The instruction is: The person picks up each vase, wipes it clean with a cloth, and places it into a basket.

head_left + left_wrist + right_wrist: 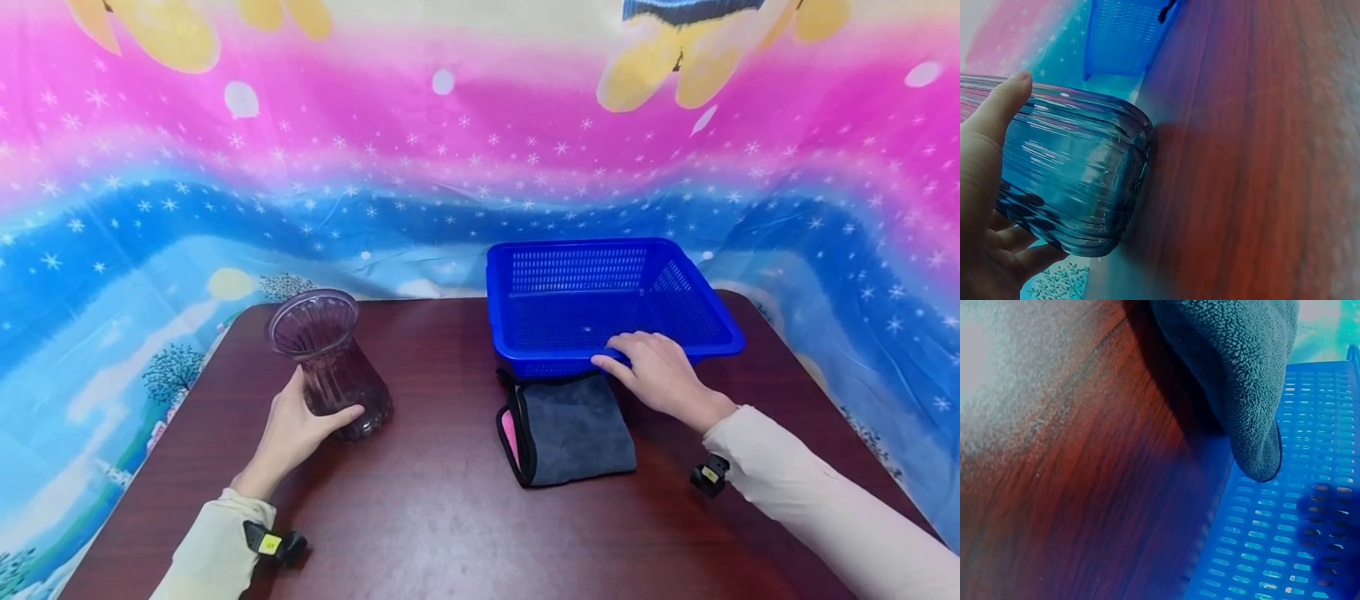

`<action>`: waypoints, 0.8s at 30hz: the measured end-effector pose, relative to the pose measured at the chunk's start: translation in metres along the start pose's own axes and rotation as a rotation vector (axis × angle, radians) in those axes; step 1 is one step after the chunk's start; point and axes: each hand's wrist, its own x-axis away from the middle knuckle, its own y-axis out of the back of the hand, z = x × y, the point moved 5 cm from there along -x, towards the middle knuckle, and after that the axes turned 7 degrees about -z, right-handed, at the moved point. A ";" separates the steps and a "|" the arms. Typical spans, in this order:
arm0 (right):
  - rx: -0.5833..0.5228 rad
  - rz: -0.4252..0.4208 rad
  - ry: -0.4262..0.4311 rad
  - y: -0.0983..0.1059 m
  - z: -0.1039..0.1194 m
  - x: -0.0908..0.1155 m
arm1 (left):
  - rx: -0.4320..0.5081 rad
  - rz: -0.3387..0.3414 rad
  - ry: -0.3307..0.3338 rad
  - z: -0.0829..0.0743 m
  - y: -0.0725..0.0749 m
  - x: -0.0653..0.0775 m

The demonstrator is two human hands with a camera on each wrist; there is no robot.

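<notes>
A purple ribbed glass vase (337, 371) with a flared rim is held in my left hand (288, 425), the thumb on its near side. In the left wrist view, fingers wrap the far side of the vase (1079, 162), its base close to the tabletop; whether they touch I cannot tell. My right hand (660, 375) grips the front rim of a blue plastic basket (517, 346), fingers over the edge. A folded grey towel (577, 433) with black trim and a pink patch lies against the basket's front. The right wrist view shows the towel (1241, 381) and slotted basket wall, not the hand.
All of this is on a dark red-brown wooden table (450, 517). Behind it hangs a colourful patterned cloth backdrop (420, 167), close to the table's far edge. Each sleeve carries a small black wrist camera.
</notes>
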 end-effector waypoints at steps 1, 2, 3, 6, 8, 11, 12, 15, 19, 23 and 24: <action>0.000 0.003 -0.002 0.000 0.000 0.000 | -0.001 -0.003 -0.005 -0.001 0.000 0.000; 0.000 0.006 -0.003 0.000 0.000 0.001 | 0.000 -0.006 -0.009 -0.003 0.000 -0.001; -0.001 0.008 -0.004 -0.001 0.000 0.001 | 0.001 -0.009 -0.013 -0.004 0.000 -0.002; -0.002 0.010 -0.003 -0.001 0.000 0.001 | 0.000 -0.025 -0.027 -0.009 0.002 -0.005; -0.004 0.005 -0.001 -0.002 0.000 0.001 | 0.002 -0.032 -0.034 -0.012 0.004 -0.008; -0.005 -0.004 0.003 -0.001 0.001 -0.001 | 0.002 -0.032 -0.037 -0.016 0.007 -0.011; -0.004 -0.005 0.004 -0.001 0.001 -0.001 | 0.002 -0.030 -0.037 -0.017 0.008 -0.012; -0.002 -0.007 0.002 -0.001 0.001 -0.002 | -0.001 -0.021 -0.036 -0.021 0.010 -0.016; 0.004 0.001 -0.004 0.000 -0.001 -0.002 | -0.003 -0.023 -0.040 -0.025 0.010 -0.020; 0.012 0.013 -0.006 -0.001 -0.002 -0.001 | -0.008 -0.036 -0.047 -0.029 0.010 -0.024; 0.013 0.014 -0.007 -0.001 -0.002 -0.001 | -0.007 -0.036 -0.048 -0.030 0.010 -0.025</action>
